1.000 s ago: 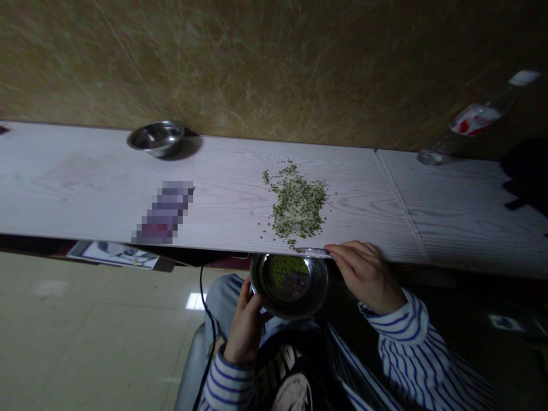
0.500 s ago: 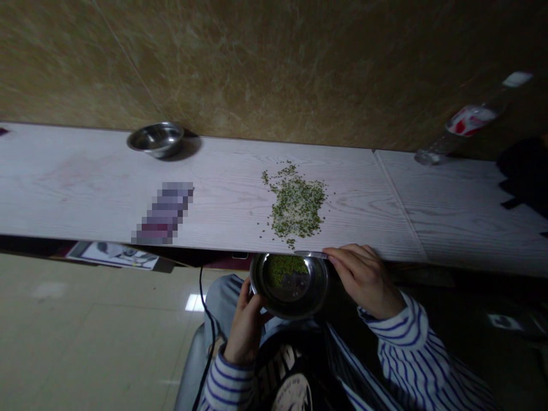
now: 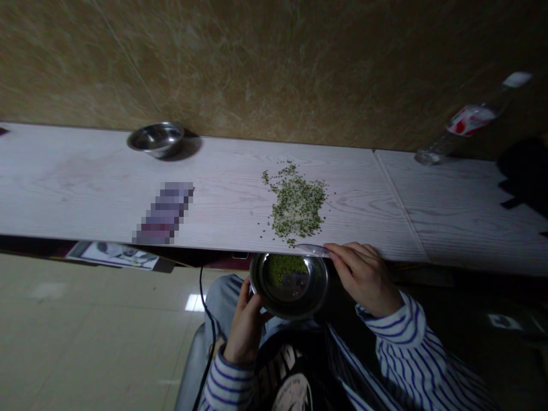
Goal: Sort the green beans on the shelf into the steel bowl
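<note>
Green beans [image 3: 298,205] lie scattered on the pale wooden table, reaching close to its front edge. Just below that edge, my left hand [image 3: 247,325] grips the left rim of a steel bowl [image 3: 295,305], which has more green beans [image 3: 285,267] gathered on its far side. My right hand [image 3: 362,277] pinches the right end of a thin, flat, translucent piece [image 3: 312,250]. That piece lies along the table edge over the bowl's far rim, its tip beside the nearest beans. What it is exactly is too dim to tell.
A second steel bowl [image 3: 157,141] stands at the wall, left of the beans. A blurred-out flat item [image 3: 165,214] lies nearer the front. At the right are a clear bottle [image 3: 468,121] and a dark object [image 3: 526,174]. A black cable [image 3: 208,314] hangs below the table.
The flat piece in my right hand has tilted, showing more of its face, and moved slightly away from me over the table edge. My left hand and the bowl look unchanged.
</note>
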The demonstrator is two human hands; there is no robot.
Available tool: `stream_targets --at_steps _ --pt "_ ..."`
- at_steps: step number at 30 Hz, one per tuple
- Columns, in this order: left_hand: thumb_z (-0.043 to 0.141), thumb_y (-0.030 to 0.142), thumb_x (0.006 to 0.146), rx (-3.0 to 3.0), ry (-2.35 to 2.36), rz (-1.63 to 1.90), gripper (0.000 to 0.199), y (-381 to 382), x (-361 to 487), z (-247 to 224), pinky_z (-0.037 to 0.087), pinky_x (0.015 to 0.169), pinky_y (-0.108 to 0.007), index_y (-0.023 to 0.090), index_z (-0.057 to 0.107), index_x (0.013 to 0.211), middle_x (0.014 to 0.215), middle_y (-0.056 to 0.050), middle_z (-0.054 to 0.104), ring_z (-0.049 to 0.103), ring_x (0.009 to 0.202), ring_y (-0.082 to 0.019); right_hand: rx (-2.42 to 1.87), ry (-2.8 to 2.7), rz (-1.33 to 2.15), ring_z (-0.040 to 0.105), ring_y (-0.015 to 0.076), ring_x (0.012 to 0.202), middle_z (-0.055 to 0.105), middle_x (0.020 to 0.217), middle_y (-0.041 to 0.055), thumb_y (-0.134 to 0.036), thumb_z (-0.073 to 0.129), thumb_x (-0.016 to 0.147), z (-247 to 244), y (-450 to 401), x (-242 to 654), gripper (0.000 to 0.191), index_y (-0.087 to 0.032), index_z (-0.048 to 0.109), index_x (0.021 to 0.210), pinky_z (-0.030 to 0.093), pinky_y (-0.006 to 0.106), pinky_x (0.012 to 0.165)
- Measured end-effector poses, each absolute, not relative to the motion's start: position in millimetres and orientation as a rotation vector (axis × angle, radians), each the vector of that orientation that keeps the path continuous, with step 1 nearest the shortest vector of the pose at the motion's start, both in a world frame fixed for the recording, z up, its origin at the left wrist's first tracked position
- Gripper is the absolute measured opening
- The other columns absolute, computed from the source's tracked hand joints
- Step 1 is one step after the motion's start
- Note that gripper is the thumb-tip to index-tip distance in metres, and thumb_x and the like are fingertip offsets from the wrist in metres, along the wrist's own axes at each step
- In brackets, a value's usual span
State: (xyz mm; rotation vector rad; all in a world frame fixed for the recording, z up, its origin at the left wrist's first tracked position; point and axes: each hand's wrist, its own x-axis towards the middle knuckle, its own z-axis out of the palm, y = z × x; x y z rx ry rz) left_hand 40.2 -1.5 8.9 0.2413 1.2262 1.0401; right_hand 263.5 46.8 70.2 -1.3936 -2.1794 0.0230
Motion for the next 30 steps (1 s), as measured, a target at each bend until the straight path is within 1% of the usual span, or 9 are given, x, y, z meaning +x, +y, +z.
stream_targets --at_steps 5,8,11,15,20,25,30 --pt "0.061 0.026 0.067 0.247 1.219 1.031 0.058 -2 40 8 0.044 0.063 -0.025 0.029 0.047 0.123 0.104 -0.002 0.061 0.056 0.079 -0.013 -1.413 -2.154 0.008 0.062 0.0177 0.079 0.069 0.086 0.0063 -0.017 0.048 0.088 70 48 268 0.022 -0.018 0.062 0.105 0.043 0.033 0.072" --pt "0.061 0.026 0.066 0.234 1.240 1.017 0.060 -2 40 10 0.043 0.061 -0.024 0.029 0.046 0.124 0.101 -0.002 0.062 0.056 0.075 -0.013 -1.409 -2.158 0.006 0.062 0.0177 0.080 0.070 0.087 0.0062 -0.017 0.047 0.089 70 48 266 0.023 -0.018 0.062 0.106 0.043 0.033 0.072" --pt "0.061 0.025 0.066 0.239 1.239 1.024 0.059 -1 39 12 0.044 0.062 -0.024 0.028 0.047 0.123 0.098 -0.001 0.061 0.055 0.075 -0.013 -1.403 -2.169 0.008 0.062 0.0175 0.080 0.069 0.087 0.0063 -0.016 0.047 0.089 70 48 263 0.023 -0.018 0.062 0.105 0.042 0.033 0.072" --pt "0.060 0.024 0.067 0.244 1.238 1.029 0.057 -1 39 12 0.044 0.063 -0.025 0.028 0.047 0.122 0.100 -0.002 0.061 0.055 0.078 -0.014 -1.387 -2.176 0.009 0.061 0.0173 0.079 0.069 0.086 0.0064 -0.016 0.047 0.089 70 49 260 0.022 -0.017 0.061 0.105 0.042 0.032 0.072" --pt "0.062 0.026 0.065 0.231 1.256 1.036 0.059 -2 39 10 0.042 0.060 -0.023 0.027 0.047 0.122 0.097 -0.002 0.062 0.055 0.074 -0.013 -1.376 -2.182 0.037 0.062 0.0170 0.078 0.070 0.085 0.0061 -0.016 0.048 0.088 70 48 258 0.021 -0.017 0.062 0.104 0.042 0.032 0.071" --pt "0.063 0.026 0.065 0.232 1.235 1.039 0.060 -2 39 8 0.044 0.061 -0.024 0.029 0.047 0.123 0.100 -0.002 0.062 0.056 0.076 -0.013 -1.381 -2.173 0.033 0.062 0.0174 0.078 0.070 0.086 0.0061 -0.016 0.048 0.088 68 48 256 0.022 -0.018 0.062 0.105 0.042 0.033 0.071" --pt "0.060 0.023 0.068 0.220 1.226 1.045 0.055 -1 39 8 0.044 0.061 -0.024 0.028 0.047 0.122 0.093 -0.001 0.061 0.055 0.074 -0.012 -1.401 -2.168 0.005 0.061 0.0169 0.077 0.069 0.086 0.0060 -0.016 0.048 0.089 68 49 259 0.021 -0.017 0.061 0.104 0.042 0.032 0.071"
